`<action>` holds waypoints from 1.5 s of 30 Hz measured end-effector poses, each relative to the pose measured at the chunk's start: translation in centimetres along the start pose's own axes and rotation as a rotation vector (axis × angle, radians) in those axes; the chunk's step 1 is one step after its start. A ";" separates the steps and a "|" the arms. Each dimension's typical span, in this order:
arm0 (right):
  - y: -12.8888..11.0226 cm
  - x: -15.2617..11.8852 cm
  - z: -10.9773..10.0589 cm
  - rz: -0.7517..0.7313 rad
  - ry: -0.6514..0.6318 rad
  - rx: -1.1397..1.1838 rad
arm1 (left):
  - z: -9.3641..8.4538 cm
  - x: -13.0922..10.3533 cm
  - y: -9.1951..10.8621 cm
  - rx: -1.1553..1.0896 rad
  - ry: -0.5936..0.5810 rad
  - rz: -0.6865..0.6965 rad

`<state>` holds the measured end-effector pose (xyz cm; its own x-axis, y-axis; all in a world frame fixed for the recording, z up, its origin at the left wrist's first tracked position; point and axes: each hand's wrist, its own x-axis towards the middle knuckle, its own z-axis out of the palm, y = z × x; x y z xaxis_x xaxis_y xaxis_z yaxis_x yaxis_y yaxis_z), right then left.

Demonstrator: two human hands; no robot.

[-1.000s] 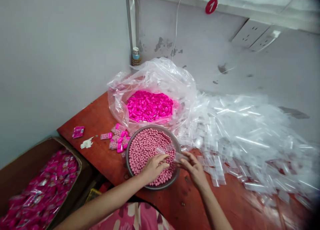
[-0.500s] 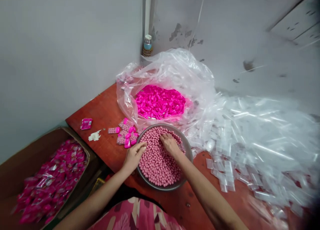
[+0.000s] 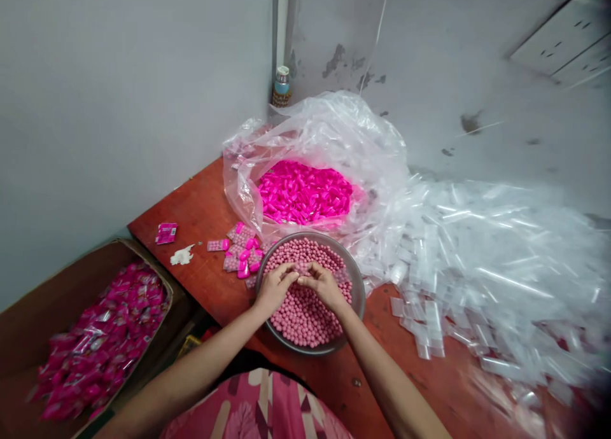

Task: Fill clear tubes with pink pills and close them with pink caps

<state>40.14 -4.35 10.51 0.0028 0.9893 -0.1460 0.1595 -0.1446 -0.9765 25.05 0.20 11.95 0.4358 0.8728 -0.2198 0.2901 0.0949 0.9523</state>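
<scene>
Over the metal bowl (image 3: 359,280) of round pink beads (image 3: 310,321), my left hand (image 3: 277,287) and my right hand (image 3: 325,284) meet fingertip to fingertip. Between their pinched fingers is a small clear container (image 3: 301,268), with pink showing in it; its details are too small to make out. Just left of the bowl lie several small clear bottles (image 3: 242,236) with bright pink caps, filled with beads. Behind the bowl, a large clear plastic bag (image 3: 372,133) gapes around a heap of bright pink caps (image 3: 305,194).
Many empty clear containers (image 3: 432,318) spill from plastic wrapping across the table's right side. A cardboard box (image 3: 57,280) of shiny pink packets (image 3: 102,343) stands at the left. On the red table (image 3: 200,203) lie a pink packet (image 3: 166,233) and a white scrap (image 3: 182,255).
My right hand has come up out of the beads and moved left. My left hand has shifted right from the bowl's rim, and both hands now meet at the small container.
</scene>
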 end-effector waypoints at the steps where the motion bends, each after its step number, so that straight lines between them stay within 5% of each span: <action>1: -0.2 -0.5 -0.1 0.013 0.017 0.017 | 0.3 0.0 0.1 -0.055 -0.010 -0.018; 5: -1.6 -2.1 -1.7 0.019 0.057 -0.076 | 1.1 -0.2 0.7 -0.354 -0.108 -0.163; 9: -3.5 -2.9 -3.6 -0.142 -0.016 -0.218 | 1.5 -0.6 1.4 -0.523 -0.203 -0.246; 14: -4.5 -3.3 -4.1 -0.229 -0.057 -0.413 | 1.4 -0.8 1.7 -0.417 -0.252 -0.189; 20: -3.3 -3.3 -4.2 -0.043 -0.013 -0.333 | -0.1 -0.1 0.6 -0.237 -0.230 -0.117; 24: -2.6 0.7 -5.9 0.026 0.102 -0.444 | -1.4 0.5 -0.2 -0.360 -0.156 -0.194; 28: -1.7 8.3 -7.3 0.145 0.305 -0.670 | -2.3 1.2 -0.2 -0.517 -0.168 -0.256; 34: 0.8 18.2 -6.6 0.356 0.447 -0.798 | -2.9 1.9 0.0 -0.635 -0.141 -0.326; 39: 2.1 20.4 -6.1 0.433 0.598 -0.844 | -3.5 2.2 -0.3 -0.602 -0.136 -0.329; 45: 2.1 21.3 -7.1 0.312 0.651 -0.799 | -3.4 3.1 -0.8 -0.601 -0.127 -0.307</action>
<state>47.54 16.56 6.45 0.6425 0.7658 -0.0278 0.6587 -0.5704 -0.4907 23.26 4.42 11.23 0.5162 0.7047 -0.4868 -0.0907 0.6102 0.7871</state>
